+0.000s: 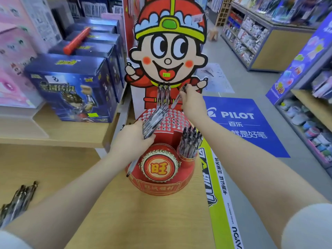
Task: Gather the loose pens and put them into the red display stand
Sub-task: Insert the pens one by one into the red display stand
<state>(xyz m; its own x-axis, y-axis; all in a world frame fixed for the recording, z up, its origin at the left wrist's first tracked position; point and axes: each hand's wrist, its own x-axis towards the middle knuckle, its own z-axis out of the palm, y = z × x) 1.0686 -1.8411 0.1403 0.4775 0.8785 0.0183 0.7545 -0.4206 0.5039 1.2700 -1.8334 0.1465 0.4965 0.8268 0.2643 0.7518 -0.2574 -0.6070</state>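
The task looks barely begun. A few pens (pixel 163 92) stand in the back holes of the red display stand (pixel 159 169), and its cup at 3 o'clock holds a cluster (pixel 189 142), while most holes in the perforated top (pixel 172 121) stay open. The left hand (pixel 132 137) is clenched around a bundle of pens (pixel 154 121); the right hand (pixel 191 101) pinches one pen (pixel 177 97) over the holes. More loose pens (pixel 18 202) lie on the counter (pixel 143 221) at 8 o'clock.
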